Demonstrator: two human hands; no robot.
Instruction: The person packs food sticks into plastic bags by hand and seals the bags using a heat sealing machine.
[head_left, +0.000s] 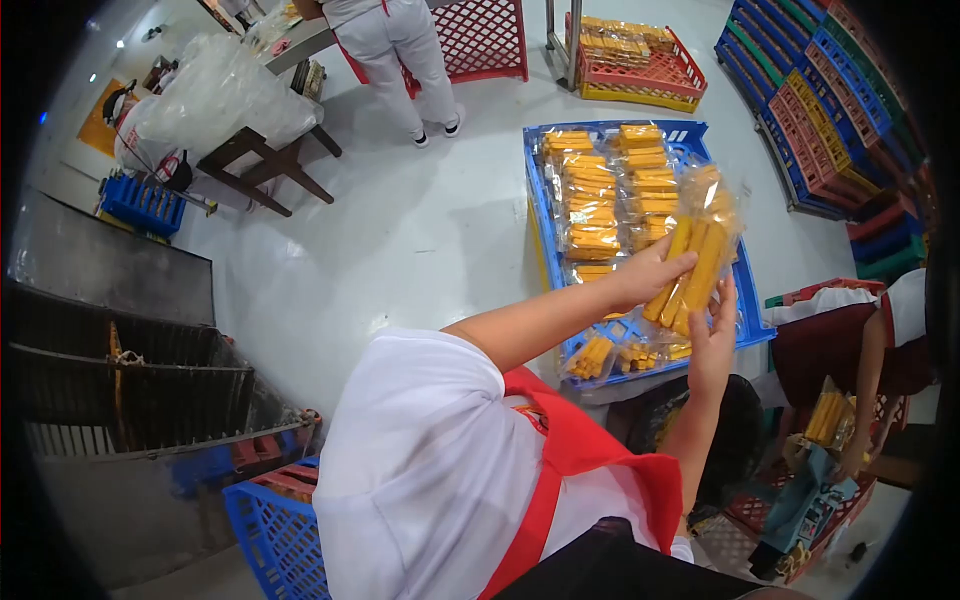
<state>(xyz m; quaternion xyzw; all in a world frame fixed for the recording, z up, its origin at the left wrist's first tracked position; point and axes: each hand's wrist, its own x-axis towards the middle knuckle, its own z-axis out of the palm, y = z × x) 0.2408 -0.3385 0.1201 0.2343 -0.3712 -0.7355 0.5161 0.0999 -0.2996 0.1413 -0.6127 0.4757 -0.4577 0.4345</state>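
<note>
A clear plastic bag of long yellow-orange sticks (pixel 706 258) is held up over the blue crate (pixel 742 300). My left hand (pixel 655 274) grips its left side, thumb lying across the front. On the lower right edge of the same bag, my right hand (pixel 712 335) is closed, fingers pointing up. Beneath, rows of similar bagged sticks (pixel 592 205) fill much of the crate. A smaller bag of sticks (pixel 592 357) lies at the crate's near left corner.
To the right, a co-worker's hand (pixel 853 455) is by another bag of sticks (pixel 828 415) and a blue-grey device (pixel 805 510). Stacked crates (pixel 820 100) stand at the far right. A red crate (pixel 640 75) is beyond; a dark metal bin (pixel 150 390) stands left.
</note>
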